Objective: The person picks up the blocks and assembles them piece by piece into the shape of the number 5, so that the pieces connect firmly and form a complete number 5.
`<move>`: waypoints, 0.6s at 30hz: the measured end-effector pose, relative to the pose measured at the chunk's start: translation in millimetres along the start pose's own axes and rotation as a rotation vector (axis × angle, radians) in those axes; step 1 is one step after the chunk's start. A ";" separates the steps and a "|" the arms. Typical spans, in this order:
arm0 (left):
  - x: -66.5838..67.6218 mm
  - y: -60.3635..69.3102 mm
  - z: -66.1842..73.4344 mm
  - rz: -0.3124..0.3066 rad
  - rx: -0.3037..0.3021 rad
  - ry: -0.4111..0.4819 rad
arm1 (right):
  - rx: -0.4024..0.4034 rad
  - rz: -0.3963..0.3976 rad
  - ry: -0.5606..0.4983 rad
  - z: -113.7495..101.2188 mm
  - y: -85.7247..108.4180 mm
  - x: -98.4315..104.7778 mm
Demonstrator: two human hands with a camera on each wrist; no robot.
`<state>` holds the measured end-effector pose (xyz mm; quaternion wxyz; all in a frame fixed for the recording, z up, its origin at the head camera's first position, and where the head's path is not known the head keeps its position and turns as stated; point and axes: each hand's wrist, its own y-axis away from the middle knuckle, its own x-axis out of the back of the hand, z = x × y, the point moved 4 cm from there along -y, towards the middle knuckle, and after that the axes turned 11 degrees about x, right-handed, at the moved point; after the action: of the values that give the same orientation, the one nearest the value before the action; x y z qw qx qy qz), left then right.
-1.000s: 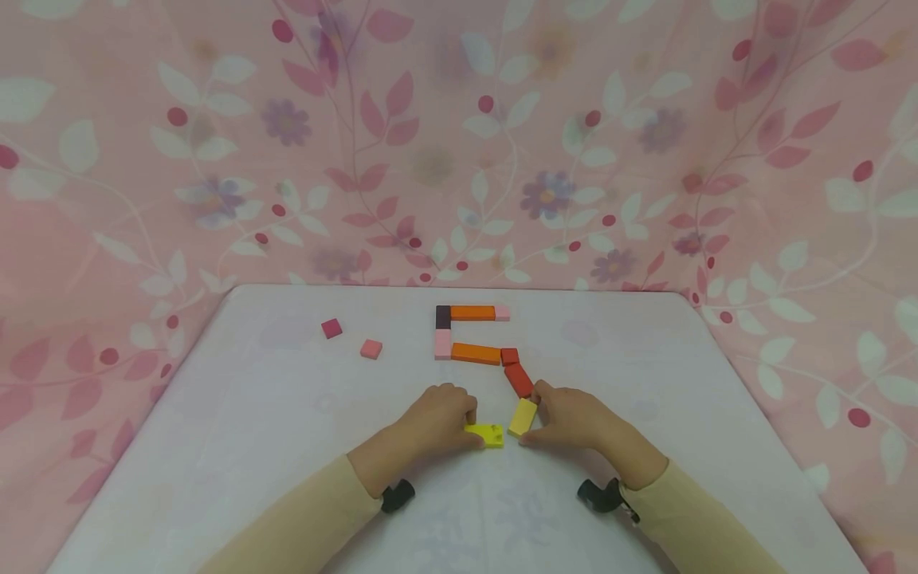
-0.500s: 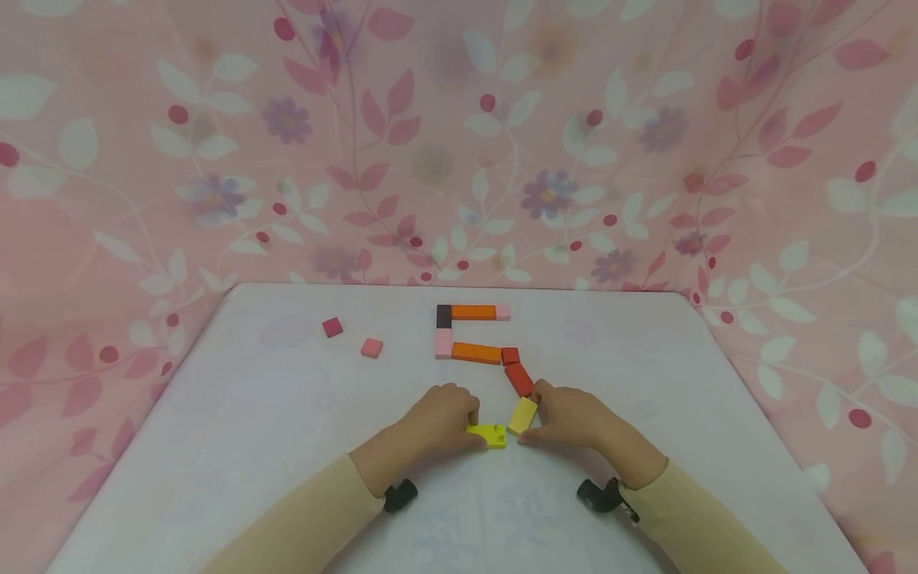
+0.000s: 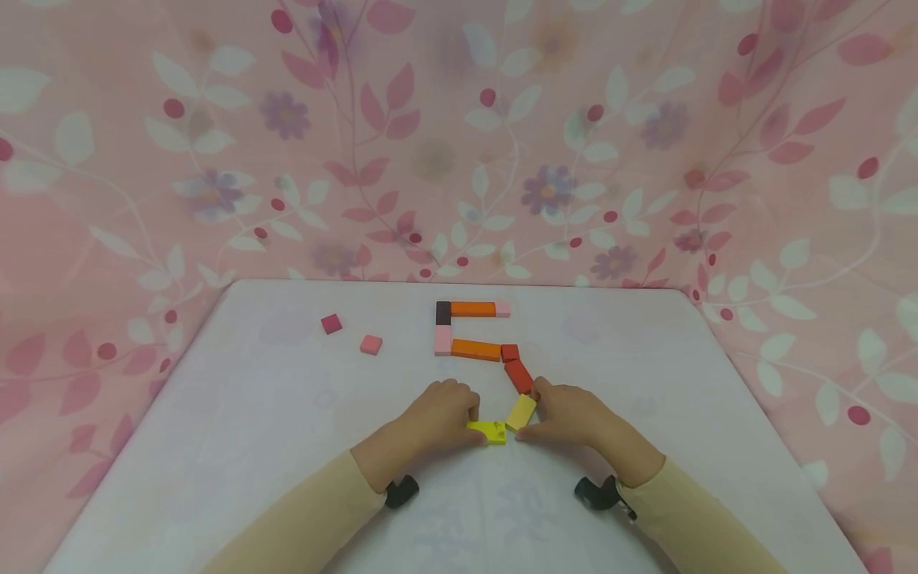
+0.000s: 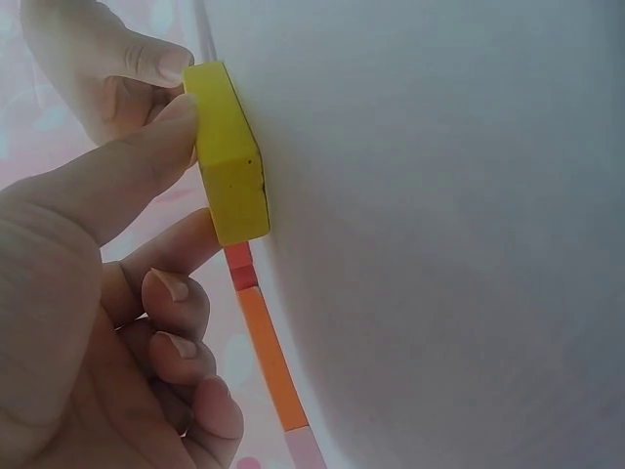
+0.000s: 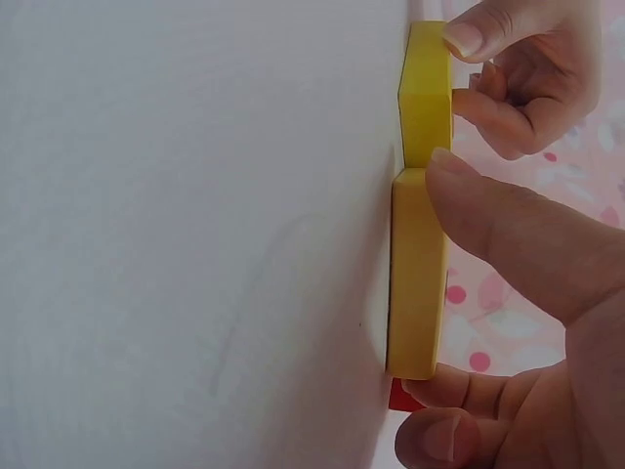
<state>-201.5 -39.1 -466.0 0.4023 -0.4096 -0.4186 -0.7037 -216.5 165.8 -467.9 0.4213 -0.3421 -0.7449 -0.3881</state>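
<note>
Near the table's middle my left hand (image 3: pixel 439 416) pinches a bright yellow block (image 3: pixel 492 433) between thumb and a finger. Its top looks notched at the right end. My right hand (image 3: pixel 579 416) holds a paler yellow block (image 3: pixel 521 413), set at a slant, with thumb and finger at its two ends. The two yellow blocks meet or nearly meet at a corner; in the right wrist view the bright block (image 5: pixel 427 93) lines up end to end with the pale block (image 5: pixel 417 278). A red block (image 3: pixel 519 375) lies just beyond the pale one, by my right fingertips.
The row continues through a small red cube (image 3: pixel 510 353), an orange bar (image 3: pixel 476 350), a pink block (image 3: pixel 443 340), a dark block (image 3: pixel 443 312), another orange bar (image 3: pixel 472 308) and a small pink piece (image 3: pixel 503 309). Two loose pieces, crimson (image 3: pixel 331 324) and pink (image 3: pixel 370 344), lie left on the white table (image 3: pixel 237 446).
My left hand has slid the bright yellow block slightly right, narrowing the gap to the pale yellow block. My right hand keeps its hold, the pale block shifting very little.
</note>
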 end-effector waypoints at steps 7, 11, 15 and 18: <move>-2.7 -2.2 -1.1 -0.007 0.014 -0.007 | -0.010 -0.003 -0.004 -1.3 0.6 0.2; -2.5 -2.4 -1.3 -0.010 0.015 -0.007 | -0.010 -0.004 -0.004 -2.1 0.9 1.1; -1.3 -2.1 -1.2 -0.010 0.012 -0.001 | -0.008 -0.003 -0.004 -2.8 0.8 1.8; -0.8 -1.8 -1.2 -0.010 0.015 -0.001 | -0.009 -0.003 -0.006 -2.7 0.9 1.7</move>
<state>-203.2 -39.5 -467.6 0.4016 -0.4045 -0.4261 -0.7025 -215.5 164.2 -465.2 0.4169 -0.3438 -0.7450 -0.3911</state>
